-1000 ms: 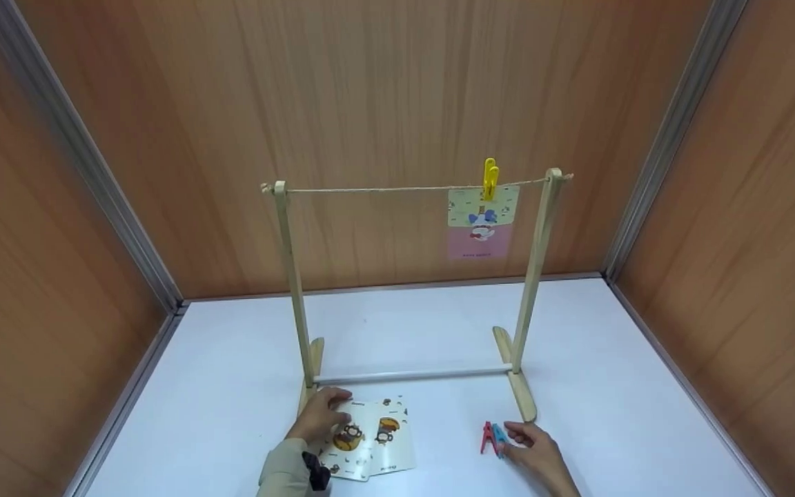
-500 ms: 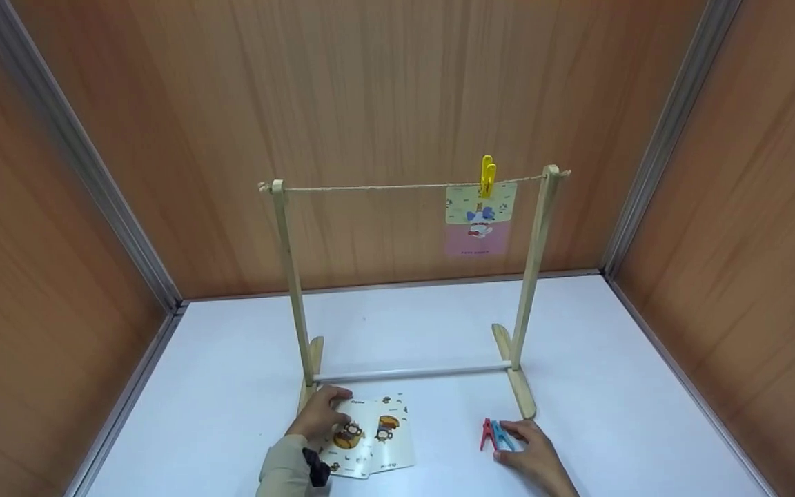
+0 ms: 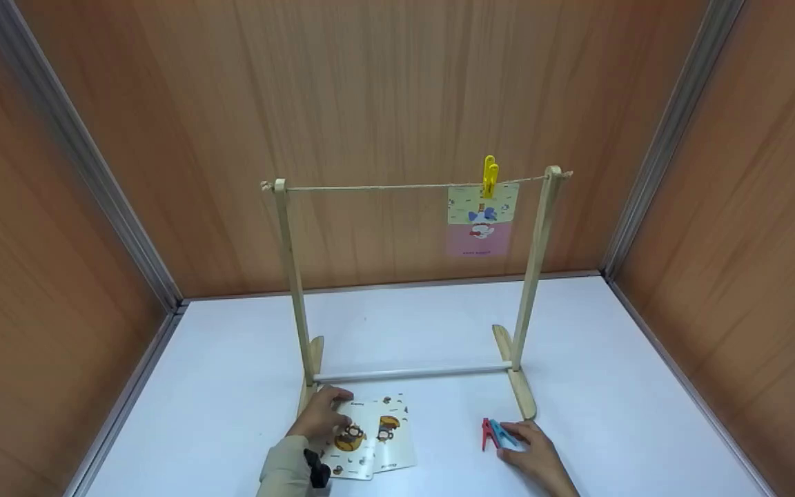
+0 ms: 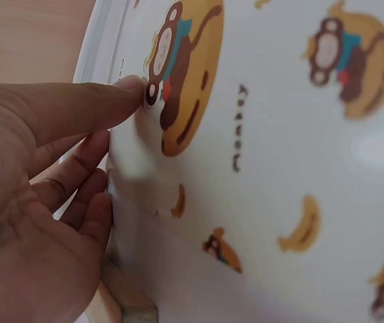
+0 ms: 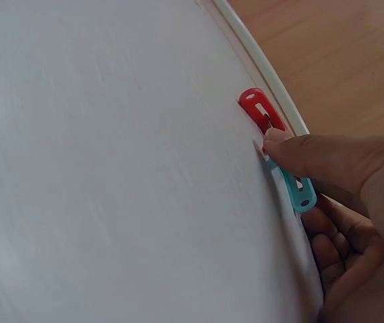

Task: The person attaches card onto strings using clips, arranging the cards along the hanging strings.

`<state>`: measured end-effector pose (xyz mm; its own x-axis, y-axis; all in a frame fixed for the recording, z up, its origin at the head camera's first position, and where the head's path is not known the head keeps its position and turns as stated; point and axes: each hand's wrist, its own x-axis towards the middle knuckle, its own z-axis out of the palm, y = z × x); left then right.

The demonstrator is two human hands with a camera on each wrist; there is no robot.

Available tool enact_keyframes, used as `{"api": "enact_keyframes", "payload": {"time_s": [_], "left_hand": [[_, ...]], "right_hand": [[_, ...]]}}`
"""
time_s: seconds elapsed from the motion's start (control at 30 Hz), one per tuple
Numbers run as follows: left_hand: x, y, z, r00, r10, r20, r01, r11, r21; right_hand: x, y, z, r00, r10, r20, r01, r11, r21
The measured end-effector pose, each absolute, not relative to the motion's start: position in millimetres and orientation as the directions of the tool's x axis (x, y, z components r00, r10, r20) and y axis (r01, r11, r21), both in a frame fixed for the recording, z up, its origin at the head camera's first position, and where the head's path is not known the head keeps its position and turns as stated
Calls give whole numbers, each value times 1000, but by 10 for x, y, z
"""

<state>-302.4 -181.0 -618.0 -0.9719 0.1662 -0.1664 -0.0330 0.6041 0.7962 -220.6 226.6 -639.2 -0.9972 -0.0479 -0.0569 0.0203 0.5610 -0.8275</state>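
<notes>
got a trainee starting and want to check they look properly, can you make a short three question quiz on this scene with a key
1. What is the right hand pinching?
2. True or false: the hanging card is nearer the left post than the right one.
3. The left hand is at: A) the line, B) the monkey cards, C) the yellow peg.

Key
1. The blue peg, with the red peg beside it.
2. False: the hanging card is close to the right post.
3. B
</notes>
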Motion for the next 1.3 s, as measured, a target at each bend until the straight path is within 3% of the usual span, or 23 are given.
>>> {"api": "enact_keyframes", "payload": {"time_s": [0.53,1.3], "left_hand": [[-2991,-1767,-6181,-974,127,-186,-62,642,764],[-3024,-1773,-6142,-966,156,-206,-64,626,777]], "right_hand": [[-2228,2200,-6399,-990,64,-122,136,575,-807],[-2179,2197,-6411,-999,36,-13,31,545,-838]]}}
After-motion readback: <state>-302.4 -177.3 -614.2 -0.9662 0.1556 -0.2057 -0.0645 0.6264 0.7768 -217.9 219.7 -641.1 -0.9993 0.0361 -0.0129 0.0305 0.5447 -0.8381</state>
